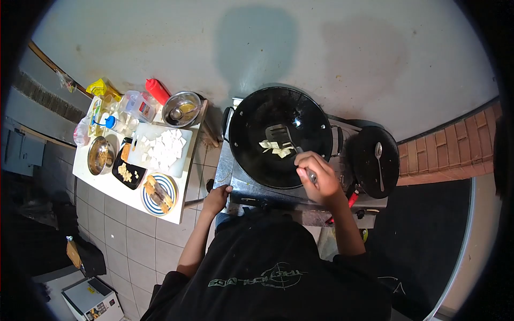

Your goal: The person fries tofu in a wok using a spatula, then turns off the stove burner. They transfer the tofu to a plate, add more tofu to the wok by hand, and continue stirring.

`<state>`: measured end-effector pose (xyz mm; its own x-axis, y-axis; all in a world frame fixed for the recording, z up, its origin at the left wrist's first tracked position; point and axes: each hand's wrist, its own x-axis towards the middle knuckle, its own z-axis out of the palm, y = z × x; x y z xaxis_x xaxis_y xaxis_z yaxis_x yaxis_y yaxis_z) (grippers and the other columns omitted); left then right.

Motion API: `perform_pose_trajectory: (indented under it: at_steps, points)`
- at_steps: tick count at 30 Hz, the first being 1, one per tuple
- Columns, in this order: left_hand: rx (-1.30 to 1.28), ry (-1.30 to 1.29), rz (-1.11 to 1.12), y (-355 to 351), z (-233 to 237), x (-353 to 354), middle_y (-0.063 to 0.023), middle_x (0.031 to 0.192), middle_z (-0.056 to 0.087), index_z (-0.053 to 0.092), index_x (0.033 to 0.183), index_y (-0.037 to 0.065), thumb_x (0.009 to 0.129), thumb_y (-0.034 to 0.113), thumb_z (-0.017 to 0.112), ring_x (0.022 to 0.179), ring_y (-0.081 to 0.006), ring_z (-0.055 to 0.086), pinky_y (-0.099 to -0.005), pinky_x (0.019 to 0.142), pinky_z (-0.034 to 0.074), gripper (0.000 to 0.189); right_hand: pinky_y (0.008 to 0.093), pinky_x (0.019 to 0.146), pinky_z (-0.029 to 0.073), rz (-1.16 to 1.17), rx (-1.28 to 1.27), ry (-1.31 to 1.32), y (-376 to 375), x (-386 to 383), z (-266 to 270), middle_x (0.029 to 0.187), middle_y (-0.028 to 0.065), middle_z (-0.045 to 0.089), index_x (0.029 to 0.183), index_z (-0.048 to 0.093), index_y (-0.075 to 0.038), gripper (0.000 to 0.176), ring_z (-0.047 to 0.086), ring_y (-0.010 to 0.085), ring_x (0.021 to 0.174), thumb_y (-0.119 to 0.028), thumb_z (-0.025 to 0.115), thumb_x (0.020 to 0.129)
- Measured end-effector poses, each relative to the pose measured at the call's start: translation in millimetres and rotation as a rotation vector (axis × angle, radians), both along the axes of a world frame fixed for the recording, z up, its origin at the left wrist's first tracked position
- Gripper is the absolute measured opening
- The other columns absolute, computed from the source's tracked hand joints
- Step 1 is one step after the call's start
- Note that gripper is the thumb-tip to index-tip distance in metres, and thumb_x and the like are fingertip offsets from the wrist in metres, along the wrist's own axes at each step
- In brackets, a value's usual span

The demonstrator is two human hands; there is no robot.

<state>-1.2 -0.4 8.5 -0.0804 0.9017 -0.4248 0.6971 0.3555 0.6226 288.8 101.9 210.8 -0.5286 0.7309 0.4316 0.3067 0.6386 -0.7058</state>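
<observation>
A black wok with two side handles sits on the left side of a metal gas stove. My right hand is closed around the handle of a slotted spatula, whose head is inside the wok. Pale chopped pieces lie on the wok's bottom, touching or close beside the spatula. Down at the stove's front left corner, my left hand has its thumb on top of the edge. Its other fingers are curled and partly hidden.
On the stove's right side, a black pan carries a spoon. To the left, a white table bears a cutting board with white cubes, a black tray, a striped plate, metal bowls and a red bottle.
</observation>
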Motion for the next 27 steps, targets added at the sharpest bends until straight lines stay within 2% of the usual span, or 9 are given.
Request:
perform_pose_trajectory:
  at_steps: [1,15,21,25,27]
  points:
    - [-0.001,-0.003,0.000,0.2,0.3,0.1,-0.0273,0.095,0.065,0.063,0.100,0.002,0.100,0.051,0.038,0.097,-0.0464,0.060,-0.0528,0.080,0.046,0.056,0.0365,0.070,0.048,0.002,0.022,-0.010,-3.2,0.4,2.7,0.090,0.0136,0.058,0.089,0.053,0.000,0.015,0.057,0.0309,0.078,0.005,0.064,0.081]
    - [-0.001,0.010,0.006,-0.3,-12.8,-1.2,-0.0270,0.097,0.065,0.064,0.102,0.002,0.100,0.051,0.039,0.097,-0.0463,0.060,-0.0523,0.081,0.046,0.055,0.0388,0.073,0.047,-0.062,-0.012,-0.060,-5.2,8.6,16.9,0.092,0.0125,0.058,0.089,0.053,0.000,0.012,0.058,0.0315,0.081,0.001,0.063,0.082]
    - [0.007,0.023,0.006,0.0,-12.4,-1.0,-0.0269,0.096,0.066,0.065,0.104,0.003,0.100,0.052,0.038,0.098,-0.0461,0.061,-0.0526,0.081,0.046,0.056,0.0354,0.069,0.049,0.115,0.149,-0.192,-17.8,-2.6,6.9,0.093,0.0100,0.059,0.083,0.056,-0.001,0.017,0.058,0.0263,0.080,0.000,0.070,0.074]
    - [-0.004,0.009,0.000,-1.3,-14.5,-2.0,-0.0264,0.096,0.066,0.065,0.105,0.003,0.099,0.053,0.038,0.098,-0.0459,0.061,-0.0526,0.081,0.047,0.056,0.0359,0.069,0.049,0.108,0.189,-0.214,-15.7,0.1,5.4,0.093,0.0105,0.059,0.084,0.056,-0.001,0.018,0.058,0.0268,0.079,0.000,0.070,0.073]
    - [0.004,0.011,0.001,-2.7,-13.2,-1.2,-0.0263,0.096,0.066,0.065,0.105,0.004,0.099,0.053,0.038,0.098,-0.0459,0.061,-0.0525,0.081,0.047,0.057,0.0353,0.071,0.050,0.034,0.172,-0.211,-10.3,4.1,6.1,0.092,0.0115,0.059,0.087,0.055,-0.001,0.017,0.058,0.0281,0.080,0.000,0.069,0.078]
